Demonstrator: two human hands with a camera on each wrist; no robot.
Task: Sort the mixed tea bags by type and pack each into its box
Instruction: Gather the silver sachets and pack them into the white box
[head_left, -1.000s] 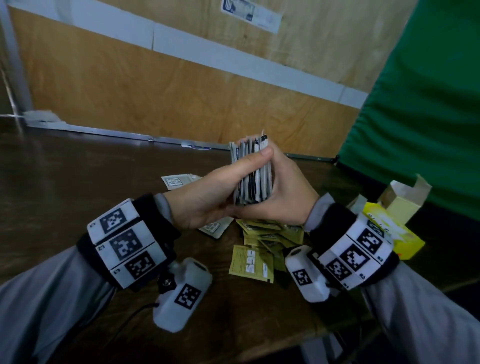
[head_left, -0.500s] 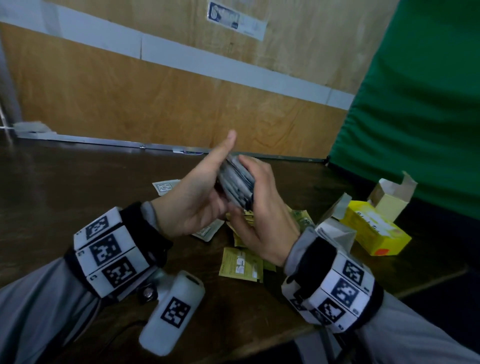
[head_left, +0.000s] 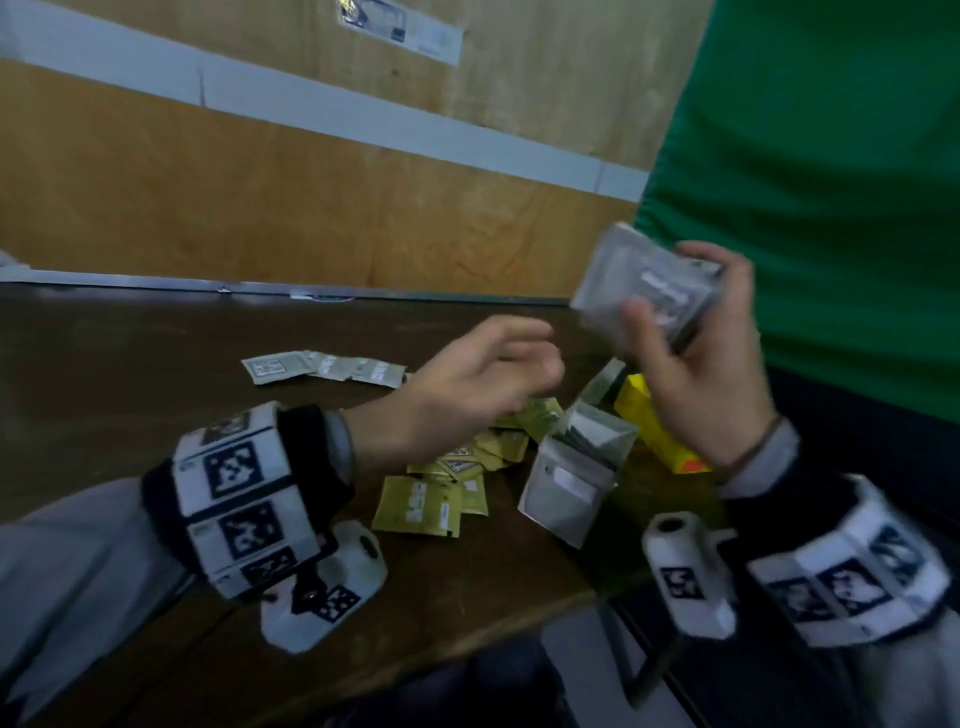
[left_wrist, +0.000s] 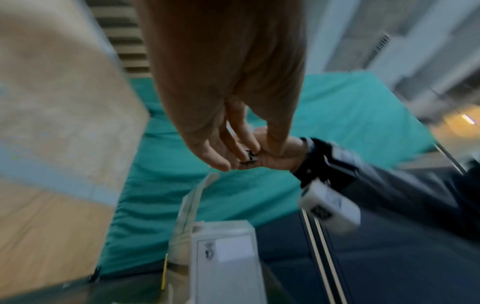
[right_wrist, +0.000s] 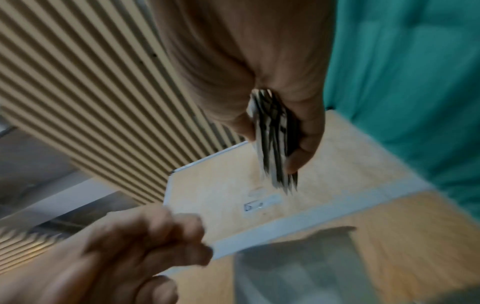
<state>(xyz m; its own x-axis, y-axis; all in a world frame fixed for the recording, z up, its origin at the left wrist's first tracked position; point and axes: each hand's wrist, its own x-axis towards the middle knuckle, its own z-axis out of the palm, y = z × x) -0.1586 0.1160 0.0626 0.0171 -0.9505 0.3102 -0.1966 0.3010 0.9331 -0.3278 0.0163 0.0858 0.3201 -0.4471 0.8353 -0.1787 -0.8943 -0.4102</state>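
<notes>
Right hand (head_left: 696, 374) raised, grasping stack of grey tea bags (head_left: 647, 293) above open grey box (head_left: 576, 467); left hand (head_left: 467, 384) holding nothing, fingers loosely bent, blurred; yellow tea bags (head_left: 431, 499) lie on table (head_left: 130, 374); yellow box (head_left: 649, 421) behind grey box.

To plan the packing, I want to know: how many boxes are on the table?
2. A grey box stands open near the table's front edge, beside the yellow tea bags. A yellow box lies just behind it, partly hidden by the right hand.
</notes>
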